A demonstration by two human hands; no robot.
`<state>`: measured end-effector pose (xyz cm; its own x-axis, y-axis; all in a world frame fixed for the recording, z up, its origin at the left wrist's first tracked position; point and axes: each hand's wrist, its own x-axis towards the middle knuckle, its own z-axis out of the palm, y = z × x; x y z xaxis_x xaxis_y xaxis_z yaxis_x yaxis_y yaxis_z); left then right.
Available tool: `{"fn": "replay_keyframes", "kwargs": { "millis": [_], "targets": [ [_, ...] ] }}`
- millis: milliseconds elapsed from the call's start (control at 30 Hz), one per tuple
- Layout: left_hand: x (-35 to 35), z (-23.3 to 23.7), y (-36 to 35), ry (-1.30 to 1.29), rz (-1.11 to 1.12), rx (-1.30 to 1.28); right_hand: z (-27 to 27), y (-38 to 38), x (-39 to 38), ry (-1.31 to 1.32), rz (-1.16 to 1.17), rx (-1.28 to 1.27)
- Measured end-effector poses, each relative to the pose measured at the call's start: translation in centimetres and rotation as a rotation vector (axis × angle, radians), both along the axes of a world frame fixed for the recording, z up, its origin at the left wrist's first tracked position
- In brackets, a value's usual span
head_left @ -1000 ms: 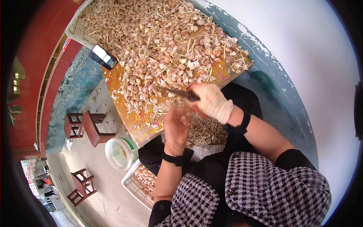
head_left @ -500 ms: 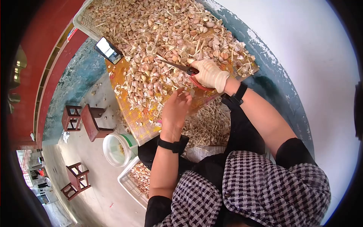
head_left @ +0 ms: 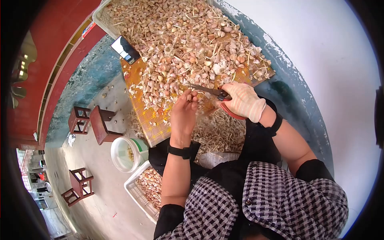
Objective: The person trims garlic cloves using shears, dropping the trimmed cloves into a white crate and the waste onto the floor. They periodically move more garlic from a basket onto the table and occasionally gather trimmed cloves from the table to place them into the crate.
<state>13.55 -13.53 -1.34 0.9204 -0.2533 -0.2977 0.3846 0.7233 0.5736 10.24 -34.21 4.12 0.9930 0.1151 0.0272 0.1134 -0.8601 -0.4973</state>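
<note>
My right hand (head_left: 244, 101), in a pale striped glove, grips a pair of scissors (head_left: 212, 91) with red handles. Their dark blades point left over the pile, close to the fingertips of my other hand. Bare and palm up, my left hand (head_left: 184, 114) has its fingers curled in at the table's near edge. Something small may sit at its fingertips, but I cannot make it out. Beyond both hands a heap of garlic cloves (head_left: 162, 82), mixed with loose skins and dry stalks, covers much of the yellow-patterned table (head_left: 150, 127).
A phone (head_left: 125, 50) leans at the table's left edge, beside a white crate (head_left: 105, 20). Below stand a white bucket (head_left: 120, 154) and a basket (head_left: 134, 190) of cloves. Dry stalks (head_left: 222, 130) lie under the table. Wooden stools (head_left: 82, 186) stand left; a wall (head_left: 296, 96) borders the right.
My right hand and the scissors have moved right and nearer to me. The fingers of my left hand have curled in and risen slightly towards the blades. The view has shifted a little.
</note>
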Motion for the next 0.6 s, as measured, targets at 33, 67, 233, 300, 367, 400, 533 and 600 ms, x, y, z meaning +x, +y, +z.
{"fn": "replay_keyframes", "kwargs": {
  "millis": [33, 67, 233, 300, 367, 400, 533, 600],
  "targets": [
    [-0.4, 0.5, 0.0, 0.021, 0.024, 0.006, -0.1, 0.1, -0.6, -0.017, -0.005, -0.065],
    [-1.0, 1.1, 0.1, 0.045, 0.049, 0.013, 0.1, 0.0, -1.2, 0.027, 0.005, -0.073],
    [-3.0, 2.6, -0.1, 0.016, -0.036, 0.224, 0.4, 0.6, -2.0, -0.029, 0.041, 0.158],
    [-3.9, 2.4, -0.4, -0.037, -0.085, 0.376, 1.5, 1.7, -2.3, 0.109, 0.077, 0.453],
    [-5.1, 1.8, -0.4, -0.087, -0.155, 0.498, 1.1, 2.6, -2.4, 0.061, 0.2, 0.333],
    [-5.5, 1.6, -0.4, -0.13, -0.165, 0.461, 0.3, 3.1, -2.5, -0.171, 0.237, 0.334],
    [-7.2, 1.1, -0.3, -0.088, -0.126, 0.506, -1.1, 3.4, -4.2, 0.068, 0.235, 0.373],
    [-7.8, 1.0, -0.3, -0.093, -0.154, 0.614, -0.9, 4.0, -5.4, 0.111, 0.113, 0.469]
  ]
}}
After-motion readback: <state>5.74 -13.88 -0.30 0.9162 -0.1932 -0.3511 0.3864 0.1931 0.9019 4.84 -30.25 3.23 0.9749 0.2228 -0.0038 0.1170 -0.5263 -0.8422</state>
